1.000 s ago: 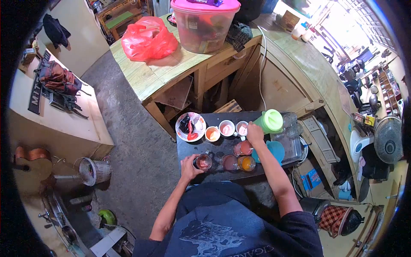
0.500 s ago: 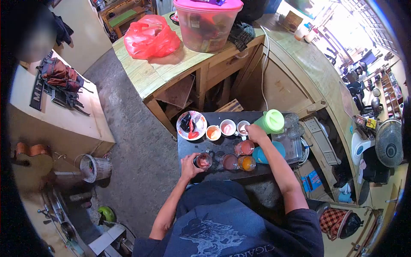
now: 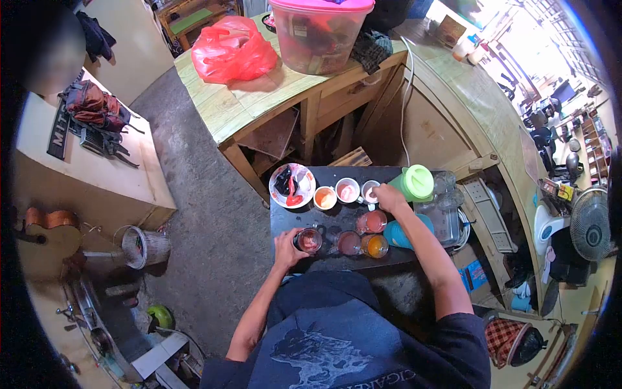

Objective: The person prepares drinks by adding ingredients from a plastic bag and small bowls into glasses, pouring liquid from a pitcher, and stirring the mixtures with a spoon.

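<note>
My left hand [image 3: 286,250] is wrapped around a glass mug [image 3: 310,240] with reddish contents at the near left of the dark table [image 3: 285,222]. At the far side, my right hand [image 3: 390,198] is closed at the rim of a white cup [image 3: 370,189]; what its fingers pinch there is too small to make out. Beside that cup stand a white cup with pinkish contents [image 3: 347,190] and a cup with orange contents [image 3: 325,198]. Nearer me are a glass of pink-red drink [image 3: 375,222], a brownish one [image 3: 348,243] and an orange one [image 3: 374,246].
A plate [image 3: 300,174] with black and red plastic scraps lies at the table's far left. A light green lidded pitcher [image 3: 414,183], a teal container [image 3: 408,231] and clear glasses [image 3: 445,183] stand right. Beyond is a wooden counter [image 3: 246,111] with a red plastic bag [image 3: 234,52] and a pink-lidded tub [image 3: 321,42].
The view has shifted slightly. My left hand still holds the glass mug, and my right hand stays at the white cup with only slight movement.
</note>
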Motion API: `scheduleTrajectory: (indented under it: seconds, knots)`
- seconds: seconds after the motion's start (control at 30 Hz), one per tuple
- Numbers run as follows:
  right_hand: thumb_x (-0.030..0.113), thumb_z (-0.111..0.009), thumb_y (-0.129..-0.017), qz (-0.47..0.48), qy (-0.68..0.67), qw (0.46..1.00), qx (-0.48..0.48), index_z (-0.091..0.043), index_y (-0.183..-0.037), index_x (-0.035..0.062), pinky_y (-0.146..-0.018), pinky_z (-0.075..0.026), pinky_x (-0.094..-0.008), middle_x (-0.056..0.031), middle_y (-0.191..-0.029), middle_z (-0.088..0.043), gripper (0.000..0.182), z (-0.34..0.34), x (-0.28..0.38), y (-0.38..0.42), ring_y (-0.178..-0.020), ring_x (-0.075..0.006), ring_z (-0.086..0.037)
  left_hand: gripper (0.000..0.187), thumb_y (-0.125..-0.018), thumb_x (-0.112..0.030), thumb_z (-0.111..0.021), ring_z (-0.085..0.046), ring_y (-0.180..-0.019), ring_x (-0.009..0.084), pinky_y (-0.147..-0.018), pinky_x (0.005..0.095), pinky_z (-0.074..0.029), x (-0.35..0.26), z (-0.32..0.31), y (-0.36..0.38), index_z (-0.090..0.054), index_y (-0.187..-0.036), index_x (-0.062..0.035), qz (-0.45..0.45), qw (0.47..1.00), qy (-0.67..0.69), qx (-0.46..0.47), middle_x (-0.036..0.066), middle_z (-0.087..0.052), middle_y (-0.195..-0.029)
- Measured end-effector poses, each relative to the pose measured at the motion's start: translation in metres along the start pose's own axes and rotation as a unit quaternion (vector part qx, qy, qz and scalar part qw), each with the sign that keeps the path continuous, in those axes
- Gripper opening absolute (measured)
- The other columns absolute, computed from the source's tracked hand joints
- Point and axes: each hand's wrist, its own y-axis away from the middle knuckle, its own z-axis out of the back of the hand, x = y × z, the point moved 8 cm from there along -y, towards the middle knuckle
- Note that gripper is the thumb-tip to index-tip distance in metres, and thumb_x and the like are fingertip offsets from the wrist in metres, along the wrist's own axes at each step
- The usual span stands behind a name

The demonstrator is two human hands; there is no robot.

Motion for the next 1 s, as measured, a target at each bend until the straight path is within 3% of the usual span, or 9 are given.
scheduleTrajectory:
  seconds: [0.17,0.27,0.37,0.47,0.57,1.0]
  knots:
    - [0.005,-0.063,-0.076,-0.004,0.052,0.998,-0.043,-0.065,-0.095,0.0037,-0.074,-0.054,-0.0454,-0.0204,-0.088,-0.066,0.020,0.025,0.012,0.004,-0.087,-0.0367,-0.066,0.075,-0.048,-0.023,-0.089,-0.055,-0.104,0.0265,-0.088,0.0409,-0.034,0.002,-0.002,-0.001,-0.060,-0.117,-0.0184,0.013,1.000,-0.008,0.015,0.003,-0.065,-0.107]
    - [0.018,-0.060,-0.083,-0.013,0.136,0.987,-0.078,-0.069,-0.092,0.0073,-0.072,-0.056,-0.0406,-0.0141,-0.092,-0.070,0.016,0.030,0.011,-0.001,-0.086,-0.0307,-0.069,0.076,-0.048,-0.022,-0.089,-0.055,-0.104,0.0267,-0.089,0.0409,-0.034,0.003,-0.002,0.000,-0.059,-0.117,-0.0183,0.023,1.000,-0.013,0.016,0.003,-0.065,-0.108]
    - [0.013,-0.061,-0.080,-0.007,0.177,0.979,-0.103,-0.068,-0.088,0.0061,-0.065,-0.056,-0.0402,-0.0139,-0.083,-0.070,0.013,0.027,0.009,-0.004,-0.078,-0.0291,-0.070,0.076,-0.048,-0.021,-0.089,-0.054,-0.104,0.0269,-0.090,0.0410,-0.033,0.005,-0.004,-0.001,-0.059,-0.117,-0.0181,0.016,1.000,-0.004,0.012,0.004,-0.065,-0.109]
    - [0.014,-0.062,-0.079,-0.020,0.193,0.980,-0.050,-0.072,-0.081,0.0086,-0.066,-0.056,-0.0386,-0.0140,-0.082,-0.071,0.012,0.022,0.007,-0.008,-0.078,-0.0272,-0.070,0.076,-0.048,-0.022,-0.088,-0.054,-0.105,0.0271,-0.090,0.0411,-0.033,0.004,-0.004,-0.001,-0.059,-0.117,-0.0178,0.016,1.000,0.003,0.014,0.004,-0.064,-0.109]
    - [0.015,-0.062,-0.079,-0.049,0.187,0.979,-0.062,-0.074,-0.075,0.0105,-0.066,-0.057,-0.0375,-0.0134,-0.082,-0.071,0.013,0.017,-0.001,-0.015,-0.078,-0.0263,-0.071,0.076,-0.047,-0.023,-0.089,-0.054,-0.105,0.0272,-0.090,0.0413,-0.033,0.004,-0.005,-0.001,-0.059,-0.117,-0.0174,0.015,1.000,-0.003,0.010,0.004,-0.064,-0.109]
    - [0.019,-0.064,-0.077,-0.024,0.221,0.974,-0.053,-0.074,-0.078,0.0137,-0.066,-0.056,-0.0367,-0.0083,-0.083,-0.072,0.012,0.012,0.014,-0.027,-0.079,-0.0248,-0.071,0.075,-0.049,-0.027,-0.089,-0.054,-0.107,0.0270,-0.091,0.0426,-0.034,0.008,-0.007,-0.002,-0.060,-0.118,-0.0174,0.021,1.000,-0.017,0.010,0.004,-0.064,-0.111]
